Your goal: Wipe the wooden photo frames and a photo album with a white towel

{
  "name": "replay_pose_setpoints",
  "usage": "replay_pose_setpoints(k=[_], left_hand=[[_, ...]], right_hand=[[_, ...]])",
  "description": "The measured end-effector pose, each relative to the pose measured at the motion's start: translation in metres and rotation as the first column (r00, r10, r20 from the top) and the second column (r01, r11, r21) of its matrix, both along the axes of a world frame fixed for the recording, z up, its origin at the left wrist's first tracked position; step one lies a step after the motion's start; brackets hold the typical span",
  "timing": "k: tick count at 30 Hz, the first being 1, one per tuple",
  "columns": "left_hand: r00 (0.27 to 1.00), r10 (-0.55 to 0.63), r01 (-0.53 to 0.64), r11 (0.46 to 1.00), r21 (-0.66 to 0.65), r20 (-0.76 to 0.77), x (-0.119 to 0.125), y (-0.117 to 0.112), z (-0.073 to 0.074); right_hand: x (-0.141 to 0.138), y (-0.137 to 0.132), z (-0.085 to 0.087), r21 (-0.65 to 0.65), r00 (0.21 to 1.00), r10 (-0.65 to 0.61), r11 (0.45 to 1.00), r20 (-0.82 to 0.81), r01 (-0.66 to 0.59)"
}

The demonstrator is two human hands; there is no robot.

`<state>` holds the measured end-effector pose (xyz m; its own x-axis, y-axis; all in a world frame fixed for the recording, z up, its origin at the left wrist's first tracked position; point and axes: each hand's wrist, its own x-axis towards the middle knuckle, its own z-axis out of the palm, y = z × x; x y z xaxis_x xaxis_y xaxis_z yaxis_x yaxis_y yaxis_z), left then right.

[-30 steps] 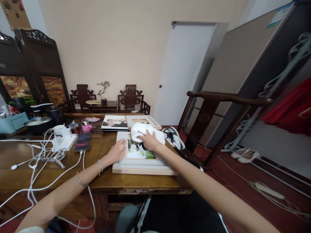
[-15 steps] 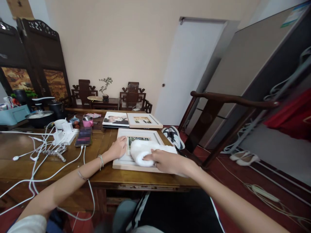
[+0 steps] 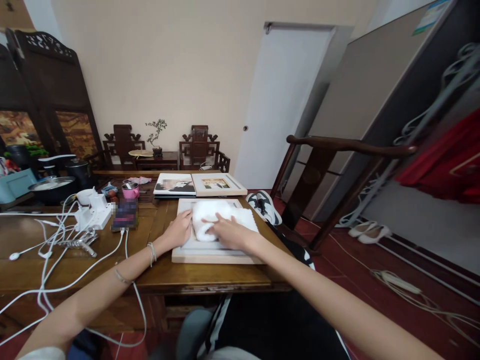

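A pale wooden picture frame [image 3: 210, 254] lies flat at the near right of the wooden table [image 3: 75, 260]. A white folded cloth [image 3: 217, 216] covers its middle. My right hand [image 3: 229, 233] presses flat on the cloth with fingers stretched out. My left hand [image 3: 180, 229] rests on the frame's left border, fingers lying flat, holding it steady.
Two more framed pictures [image 3: 200, 184] lie behind the frame. A phone [image 3: 125, 216], a white power strip [image 3: 93, 216] with tangled cables [image 3: 56, 250], a pink cup [image 3: 130, 190] and a pan [image 3: 50, 186] fill the left. A dark wooden chair [image 3: 337, 165] stands to the right, a sneaker [image 3: 265, 206] beside it.
My right hand swept the cloth from the frame's far edge toward the near edge, then back over the middle, hiding the photo. My left hand stayed on the left border.
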<state>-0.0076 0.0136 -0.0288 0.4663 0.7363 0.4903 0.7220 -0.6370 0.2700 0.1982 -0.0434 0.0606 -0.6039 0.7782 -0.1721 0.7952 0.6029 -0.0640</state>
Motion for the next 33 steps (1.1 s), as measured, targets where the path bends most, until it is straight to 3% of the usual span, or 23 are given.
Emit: replay_pose_setpoints(k=[2,5,9,12,15,19,22,25,29,33], left_hand=[[1.000,0.007,-0.007,1.000,0.001,-0.007,0.000,-0.001,0.001],[1.000,0.008,-0.008,1.000,-0.002,-0.009,0.001,-0.002,0.002],[1.000,-0.003,0.003,1.000,-0.009,-0.005,0.000,-0.001,0.000],[0.999,-0.017,0.018,1.000,-0.020,0.045,0.000,0.001,-0.001],[0.992,-0.019,0.026,0.998,-0.054,0.127,0.002,0.000,0.004],[0.971,0.002,0.020,0.996,-0.091,0.239,0.005,-0.005,0.018],[0.957,0.031,-0.001,0.995,-0.103,0.287,0.006,-0.010,0.025],[0.966,0.064,-0.032,0.991,-0.131,0.249,0.006,-0.011,0.026],[0.992,0.020,-0.008,0.995,-0.096,0.125,0.005,-0.007,0.016],[0.995,0.039,-0.035,0.998,-0.052,0.091,0.004,-0.002,0.007]], right_hand=[[0.017,-0.025,0.009,-0.073,1.000,0.016,0.997,-0.024,-0.017],[0.048,-0.048,0.023,-0.126,0.998,-0.060,0.990,0.006,0.060],[0.068,-0.040,0.027,-0.082,0.980,-0.174,0.980,0.098,0.182],[0.049,-0.010,0.014,0.038,0.959,-0.264,0.964,0.099,0.262],[0.008,0.023,-0.003,0.120,0.948,-0.314,0.944,0.052,0.306],[-0.036,0.038,-0.016,0.180,0.985,-0.172,0.969,0.013,0.167],[-0.029,0.017,-0.014,0.147,0.999,0.033,0.989,-0.028,-0.028],[0.005,-0.016,-0.005,0.054,0.985,0.161,0.986,-0.062,-0.157],[0.049,-0.044,0.013,0.010,0.998,0.047,0.999,0.029,-0.048],[0.042,-0.048,0.022,0.021,0.996,-0.033,0.999,0.088,0.031]])
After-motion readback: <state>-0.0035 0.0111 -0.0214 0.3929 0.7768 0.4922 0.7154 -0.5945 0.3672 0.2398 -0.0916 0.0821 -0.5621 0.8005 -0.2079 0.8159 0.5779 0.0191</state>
